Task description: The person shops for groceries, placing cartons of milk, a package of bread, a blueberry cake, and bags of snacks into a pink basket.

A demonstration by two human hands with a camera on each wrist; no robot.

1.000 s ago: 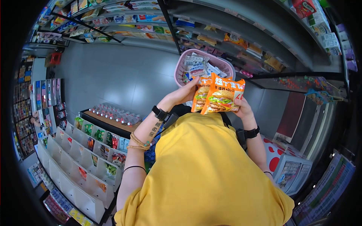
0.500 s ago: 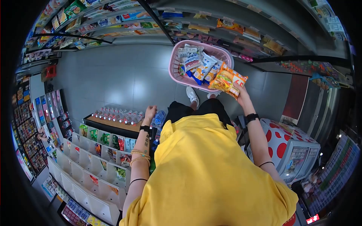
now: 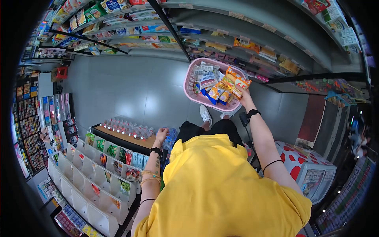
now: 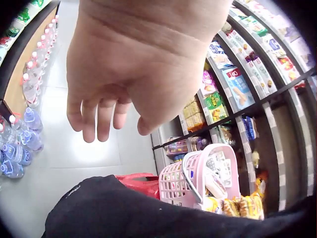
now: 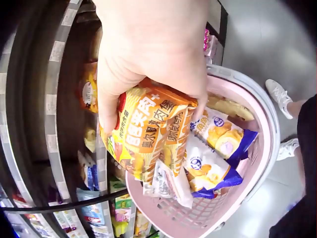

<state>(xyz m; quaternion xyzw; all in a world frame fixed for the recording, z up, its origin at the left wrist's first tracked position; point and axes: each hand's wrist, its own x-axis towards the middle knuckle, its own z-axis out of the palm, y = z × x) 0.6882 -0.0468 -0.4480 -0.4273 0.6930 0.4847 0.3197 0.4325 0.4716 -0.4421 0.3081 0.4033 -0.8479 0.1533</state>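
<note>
My right hand (image 3: 244, 96) grips two orange burger packets (image 5: 143, 131) by their edge, thumb on one side and fingers on the other. In the head view the packets overlap the right side of a pink basket (image 3: 188, 85). Inside that basket lie white-and-blue snack packets (image 5: 210, 168) and a clear-and-white pack (image 3: 207, 80). My left hand (image 3: 161, 135) hangs in the air on the left, near large water bottles (image 4: 19, 153). Its fingers are loosely curled and it holds nothing, as the left wrist view shows.
Shelves of packaged snacks (image 3: 244, 43) run behind the basket. Small capped bottles (image 3: 126, 128) stand on a wooden ledge at left, beside white slanted bins (image 3: 90, 185). A red-dotted white case (image 3: 302, 166) stands at right. My white shoes (image 3: 205, 113) are close to the basket.
My left hand has let go of the burger packets and dropped away to the left. My right hand has carried them forward from in front of my body to over the basket.
</note>
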